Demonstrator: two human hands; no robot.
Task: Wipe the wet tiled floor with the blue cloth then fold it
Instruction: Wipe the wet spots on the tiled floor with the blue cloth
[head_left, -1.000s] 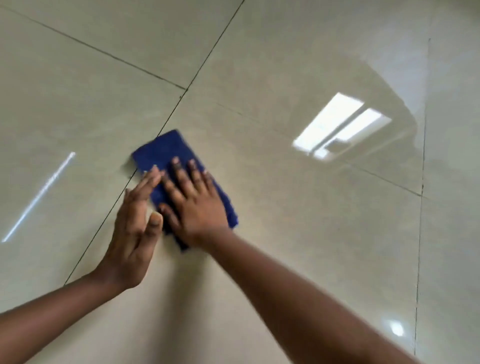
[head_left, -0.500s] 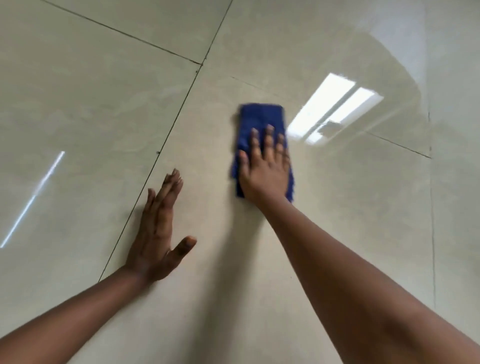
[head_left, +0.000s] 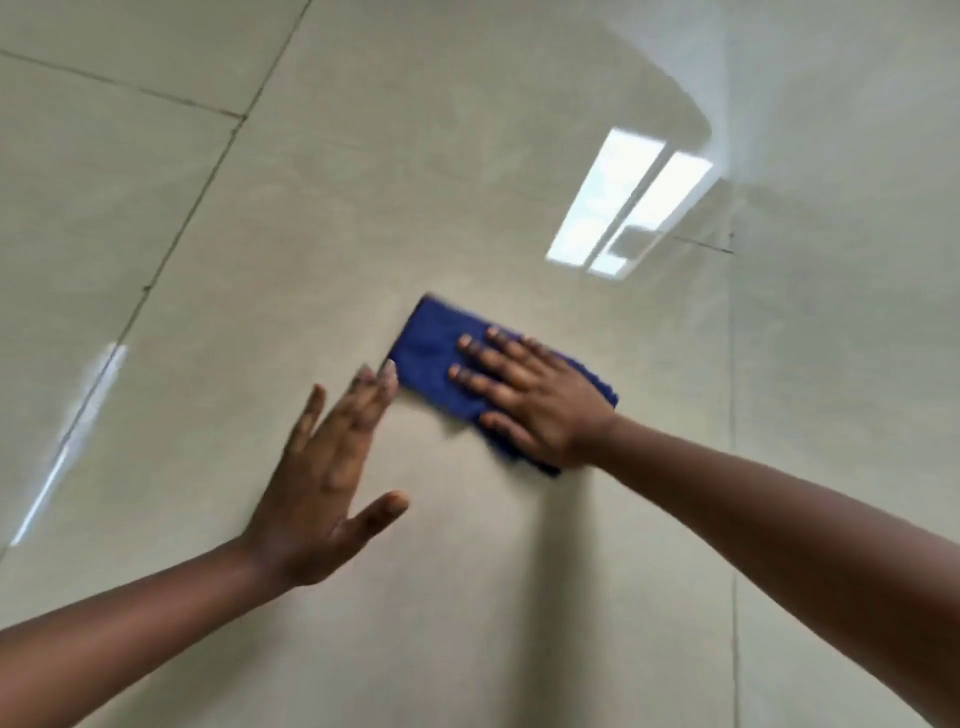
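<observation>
A folded blue cloth (head_left: 428, 358) lies flat on the glossy beige tiled floor (head_left: 363, 208) near the middle of the view. My right hand (head_left: 535, 400) presses down on the cloth's right half, palm flat and fingers spread, covering much of it. My left hand (head_left: 322, 478) is flat and open, fingers apart, just left of the cloth, with its fingertips close to the cloth's near-left corner. It holds nothing.
Dark grout lines (head_left: 202, 192) cross the floor at the left and along the right side. A bright window reflection (head_left: 628, 202) shines on the tile beyond the cloth. A thin streak of reflected light (head_left: 67, 441) lies at the left.
My right hand has slid the cloth back from the far right toward the middle and turned it. The cloth now sits beside my left hand's fingertips.
</observation>
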